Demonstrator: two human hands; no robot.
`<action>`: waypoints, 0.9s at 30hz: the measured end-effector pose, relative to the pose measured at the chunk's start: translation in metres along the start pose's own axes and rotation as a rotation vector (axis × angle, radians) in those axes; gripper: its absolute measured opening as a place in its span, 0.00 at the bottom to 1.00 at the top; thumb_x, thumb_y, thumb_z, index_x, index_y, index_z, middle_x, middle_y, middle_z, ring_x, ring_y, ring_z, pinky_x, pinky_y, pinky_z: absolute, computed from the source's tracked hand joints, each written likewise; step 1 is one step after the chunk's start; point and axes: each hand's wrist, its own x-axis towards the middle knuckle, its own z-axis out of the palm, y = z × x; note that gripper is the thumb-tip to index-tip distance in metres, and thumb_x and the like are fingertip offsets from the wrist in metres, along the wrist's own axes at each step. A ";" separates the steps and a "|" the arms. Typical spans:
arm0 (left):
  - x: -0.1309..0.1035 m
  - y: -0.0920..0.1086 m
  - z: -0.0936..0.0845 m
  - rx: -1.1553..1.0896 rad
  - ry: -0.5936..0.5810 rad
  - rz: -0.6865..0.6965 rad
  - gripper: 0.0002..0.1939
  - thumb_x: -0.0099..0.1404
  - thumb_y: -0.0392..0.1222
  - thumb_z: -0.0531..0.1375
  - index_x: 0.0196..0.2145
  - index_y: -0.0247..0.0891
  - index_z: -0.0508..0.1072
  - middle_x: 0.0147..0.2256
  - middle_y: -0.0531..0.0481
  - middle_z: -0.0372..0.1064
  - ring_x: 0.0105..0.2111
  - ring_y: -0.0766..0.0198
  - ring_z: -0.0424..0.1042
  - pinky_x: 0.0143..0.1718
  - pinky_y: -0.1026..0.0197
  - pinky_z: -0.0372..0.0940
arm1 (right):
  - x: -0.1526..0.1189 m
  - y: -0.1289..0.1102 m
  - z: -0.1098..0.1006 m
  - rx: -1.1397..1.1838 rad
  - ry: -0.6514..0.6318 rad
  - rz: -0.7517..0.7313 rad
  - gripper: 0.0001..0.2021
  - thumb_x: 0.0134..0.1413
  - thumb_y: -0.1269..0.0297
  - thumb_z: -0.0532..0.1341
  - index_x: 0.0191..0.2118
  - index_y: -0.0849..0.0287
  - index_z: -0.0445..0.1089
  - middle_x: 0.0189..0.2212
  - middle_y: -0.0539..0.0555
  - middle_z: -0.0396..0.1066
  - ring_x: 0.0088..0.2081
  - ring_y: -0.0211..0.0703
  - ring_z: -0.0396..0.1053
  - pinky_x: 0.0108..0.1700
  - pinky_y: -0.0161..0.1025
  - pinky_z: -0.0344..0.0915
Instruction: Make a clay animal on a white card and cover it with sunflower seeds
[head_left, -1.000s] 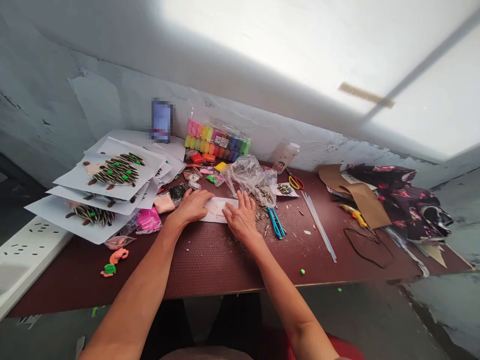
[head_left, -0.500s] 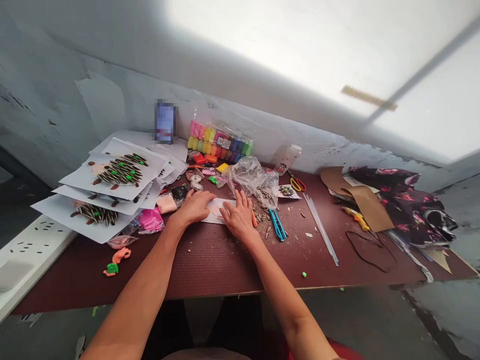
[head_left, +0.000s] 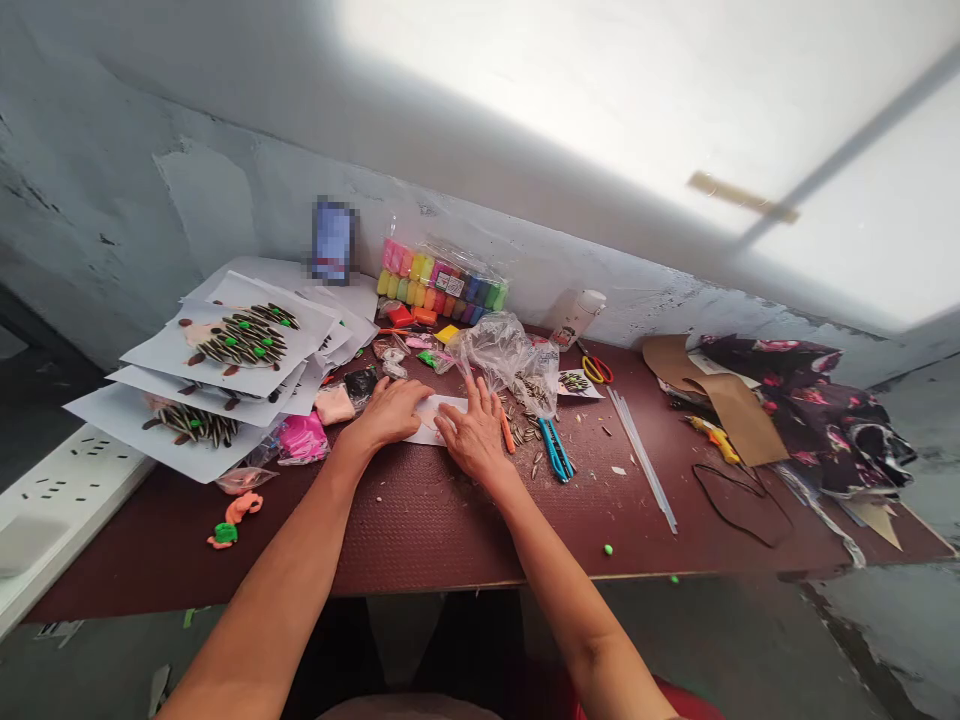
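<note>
A small sheet of white paper (head_left: pixel 429 424) lies on the table between my hands, with a faint pale orange patch on it. My left hand (head_left: pixel 388 412) rests on its left end, fingers stretched out over the paper. Across its right end lies my right hand (head_left: pixel 474 430), fingers spread and the thumb side on the sheet. Just right of that hand are an orange stick-like tool (head_left: pixel 508 432), loose striped sunflower seeds (head_left: pixel 528 432) and a blue-handled cutter (head_left: pixel 556 450). A clear plastic bag (head_left: pixel 491 350) with seeds sits behind.
Stacked sheets with seed hedgehogs (head_left: pixel 244 345) stand at left, beside a power strip (head_left: pixel 67 485). Bagged coloured clay (head_left: pixel 442 285) leans on the wall. Scissors (head_left: pixel 598 368), clear glue sticks (head_left: pixel 643 462), a glue gun (head_left: pixel 716 438) and dark floral cloth (head_left: pixel 806 410) lie to the right.
My right hand has shifted slightly left over the paper, its fingers a little more upright. My left hand stays nearly where it was. The objects around have not moved.
</note>
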 end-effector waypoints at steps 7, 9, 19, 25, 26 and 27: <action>0.000 0.000 0.001 0.000 0.004 0.006 0.28 0.58 0.32 0.53 0.56 0.45 0.72 0.57 0.46 0.73 0.60 0.51 0.65 0.65 0.43 0.51 | 0.000 0.002 0.003 0.007 -0.027 -0.017 0.15 0.68 0.55 0.58 0.54 0.47 0.76 0.73 0.54 0.48 0.73 0.57 0.41 0.70 0.59 0.43; 0.000 0.000 0.001 0.004 0.002 0.000 0.29 0.58 0.32 0.53 0.56 0.45 0.72 0.56 0.46 0.73 0.61 0.51 0.65 0.65 0.43 0.51 | -0.002 0.004 0.003 0.010 -0.020 -0.018 0.15 0.68 0.54 0.58 0.56 0.46 0.75 0.72 0.54 0.49 0.73 0.57 0.41 0.69 0.59 0.43; 0.000 0.001 0.000 -0.002 -0.004 -0.009 0.28 0.57 0.33 0.53 0.54 0.44 0.74 0.55 0.45 0.74 0.57 0.50 0.68 0.63 0.44 0.53 | -0.007 0.002 0.001 0.001 -0.045 0.004 0.17 0.69 0.53 0.56 0.58 0.46 0.74 0.72 0.57 0.49 0.73 0.59 0.42 0.69 0.61 0.43; 0.001 0.001 0.000 -0.003 -0.003 -0.012 0.28 0.57 0.34 0.53 0.55 0.44 0.73 0.56 0.46 0.73 0.58 0.50 0.67 0.64 0.45 0.53 | -0.006 -0.001 0.000 0.003 -0.045 -0.042 0.17 0.69 0.51 0.55 0.57 0.43 0.73 0.72 0.55 0.50 0.73 0.58 0.40 0.69 0.62 0.44; 0.001 0.000 0.000 -0.006 -0.003 -0.010 0.28 0.58 0.34 0.53 0.55 0.44 0.73 0.56 0.46 0.73 0.59 0.50 0.67 0.64 0.44 0.53 | -0.005 -0.001 0.000 0.003 -0.047 -0.045 0.17 0.69 0.51 0.55 0.57 0.44 0.74 0.72 0.55 0.49 0.73 0.58 0.40 0.69 0.62 0.43; 0.001 0.000 0.001 -0.010 -0.001 -0.006 0.27 0.58 0.34 0.53 0.55 0.44 0.73 0.57 0.45 0.72 0.59 0.49 0.66 0.64 0.44 0.53 | -0.004 -0.001 0.001 0.002 -0.048 -0.045 0.17 0.69 0.51 0.55 0.57 0.44 0.74 0.72 0.55 0.49 0.73 0.58 0.40 0.69 0.61 0.43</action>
